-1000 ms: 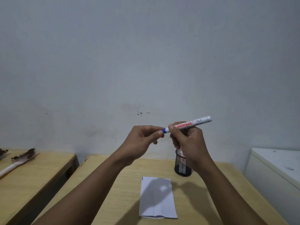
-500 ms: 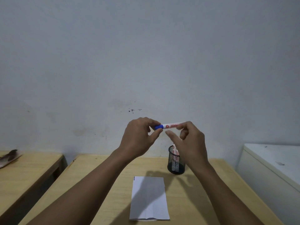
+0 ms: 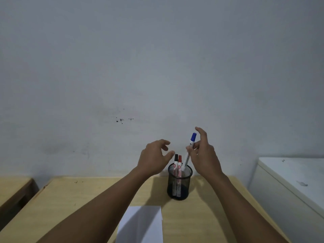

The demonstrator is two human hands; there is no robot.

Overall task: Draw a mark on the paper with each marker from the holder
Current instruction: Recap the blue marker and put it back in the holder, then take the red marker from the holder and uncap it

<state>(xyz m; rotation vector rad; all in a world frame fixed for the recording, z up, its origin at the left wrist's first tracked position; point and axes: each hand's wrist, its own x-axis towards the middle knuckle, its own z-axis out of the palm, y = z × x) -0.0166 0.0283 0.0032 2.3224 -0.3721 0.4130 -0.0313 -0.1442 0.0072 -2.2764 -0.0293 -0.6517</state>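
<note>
A black mesh holder [image 3: 178, 187] stands on the wooden table [image 3: 78, 199], with a black-capped marker [image 3: 176, 159] and a red-capped marker [image 3: 179, 161] upright inside. My right hand [image 3: 206, 157] pinches a blue-capped marker [image 3: 192, 140] at mid-barrel between thumb and a finger, with the other fingers spread. That marker is nearly upright, cap on top, its lower end at the holder's rim. My left hand [image 3: 154, 158] hovers open just left of the holder and holds nothing. The white paper [image 3: 142, 225] lies in front of the holder, partly cut off by the bottom edge.
A white cabinet [image 3: 289, 181] stands close to the table's right side. Part of a second wooden table [image 3: 14, 188] shows at the left, across a gap. A grey wall rises right behind the holder.
Both hands held the blue marker level, the left at its cap. The left hand has let go and opened. The right hand has turned the marker upright and lowered it to the holder.
</note>
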